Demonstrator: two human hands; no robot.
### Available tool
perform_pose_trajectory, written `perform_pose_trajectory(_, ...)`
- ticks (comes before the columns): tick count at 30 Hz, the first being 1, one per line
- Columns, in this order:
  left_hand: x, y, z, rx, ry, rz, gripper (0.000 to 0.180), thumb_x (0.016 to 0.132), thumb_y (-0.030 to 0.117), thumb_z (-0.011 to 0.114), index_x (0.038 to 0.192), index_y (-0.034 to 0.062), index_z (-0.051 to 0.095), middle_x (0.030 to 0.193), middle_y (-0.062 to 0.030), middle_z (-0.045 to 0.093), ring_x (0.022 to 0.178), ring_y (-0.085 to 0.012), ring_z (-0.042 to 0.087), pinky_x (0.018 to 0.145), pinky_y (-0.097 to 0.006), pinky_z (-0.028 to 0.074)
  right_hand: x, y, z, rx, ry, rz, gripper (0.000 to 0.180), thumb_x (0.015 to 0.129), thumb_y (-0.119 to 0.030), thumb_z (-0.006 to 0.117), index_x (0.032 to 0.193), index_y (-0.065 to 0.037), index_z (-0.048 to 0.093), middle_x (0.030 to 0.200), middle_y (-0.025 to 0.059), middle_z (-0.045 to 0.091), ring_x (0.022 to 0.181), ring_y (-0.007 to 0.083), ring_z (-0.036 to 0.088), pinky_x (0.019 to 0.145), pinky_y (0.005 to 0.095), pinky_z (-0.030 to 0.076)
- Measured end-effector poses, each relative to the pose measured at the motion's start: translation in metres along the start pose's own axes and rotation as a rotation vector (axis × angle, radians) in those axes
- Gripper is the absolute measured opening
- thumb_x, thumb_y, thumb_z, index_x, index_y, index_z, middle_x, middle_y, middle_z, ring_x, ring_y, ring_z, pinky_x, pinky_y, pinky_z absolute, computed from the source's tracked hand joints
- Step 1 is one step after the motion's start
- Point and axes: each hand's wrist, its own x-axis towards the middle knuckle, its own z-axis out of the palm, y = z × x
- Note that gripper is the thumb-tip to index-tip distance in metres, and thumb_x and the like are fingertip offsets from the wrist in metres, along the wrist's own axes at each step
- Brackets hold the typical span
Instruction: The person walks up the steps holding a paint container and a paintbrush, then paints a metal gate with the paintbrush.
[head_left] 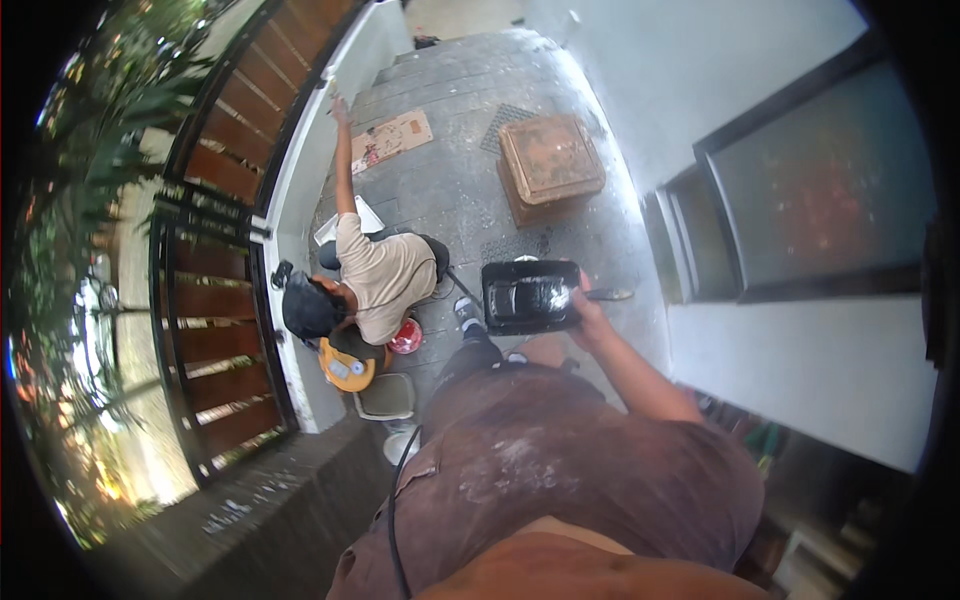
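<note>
A black paint tray [528,298] is held out in front of my body, and my right hand [588,318] is closed around its right edge. White smears or shine show on the tray's inside. Sticking out to the right past my hand is what looks like a paintbrush [610,295]; how my fingers hold it against the tray is hidden. My left hand does not show anywhere in the picture.
To the left a person [385,280] crouches, one arm stretched toward the low white wall [300,160]. Beside them stand a red-and-white tub [406,337], a yellow lid [346,371] and a grey container [386,398]. Ahead sit a brown box-shaped block [552,160] and flattened cardboard [395,138].
</note>
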Motion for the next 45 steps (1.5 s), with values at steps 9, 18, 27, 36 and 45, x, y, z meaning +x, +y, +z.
perform_pose_trajectory(9, 0.108, 0.093, 0.038, 0.677, 0.946, -0.5, 0.071, 0.098, 0.058, 0.05, 0.146, 0.0067, 0.046, 0.107, -0.0134, 0.072, 0.105, -0.0238, 0.064, 0.093, -0.035, 0.047, 0.096, 0.0, 0.026, 0.029, 0.244, -0.055, 0.072, 0.093, -0.049, 0.066, 0.15, -0.02, 0.034, 0.14, 0.0071, 0.052, 0.127, 0.0261, 0.052, 0.102, 0.0487, 0.047)
perform_pose_trajectory(18, 0.223, 0.208, 0.024, 0.903, -0.489, -0.613, 0.072, 0.101, 0.057, 0.048, 0.152, 0.0072, 0.04, 0.108, -0.014, 0.073, 0.109, -0.0235, 0.063, 0.101, -0.035, 0.042, 0.223, -0.025, 0.055, 0.069, 0.263, -0.1, 0.058, 0.097, -0.041, 0.065, 0.144, -0.017, 0.041, 0.131, 0.0069, 0.06, 0.116, 0.0223, 0.061, 0.095, 0.044, 0.052)
perform_pose_trajectory(27, 0.314, 0.167, 0.074, 0.326, -0.193, -0.311, 0.06, 0.099, 0.055, 0.047, 0.14, 0.011, 0.052, 0.106, -0.0073, 0.071, 0.086, -0.0169, 0.063, 0.071, -0.025, 0.043, 0.417, -0.077, 0.042, -0.02, 0.179, 0.033, 0.064, 0.095, -0.049, 0.063, 0.148, -0.024, 0.037, 0.138, 0.004, 0.052, 0.125, 0.0228, 0.053, 0.1, 0.0456, 0.049)
perform_pose_trajectory(36, 0.41, 0.238, 0.186, 0.674, -0.545, -0.13, 0.04, 0.102, 0.042, 0.049, 0.116, 0.0069, 0.062, 0.095, -0.0087, 0.07, 0.081, -0.0172, 0.065, 0.071, -0.029, 0.049, 0.641, -0.168, 0.023, -0.019, 0.053, 0.002, 0.073, 0.095, -0.042, 0.066, 0.151, -0.012, 0.031, 0.139, 0.0096, 0.051, 0.126, 0.0234, 0.053, 0.104, 0.0405, 0.047)
perform_pose_trajectory(45, 0.464, 0.278, 0.296, 0.459, -0.106, -0.098, 0.043, 0.104, 0.044, 0.046, 0.127, 0.0088, 0.055, 0.117, -0.0079, 0.068, 0.094, -0.0199, 0.064, 0.074, -0.028, 0.049, 0.804, -0.255, 0.034, 0.053, 0.068, 0.01, 0.06, 0.097, -0.037, 0.065, 0.147, -0.016, 0.038, 0.134, 0.007, 0.057, 0.119, 0.0221, 0.059, 0.099, 0.0418, 0.051)
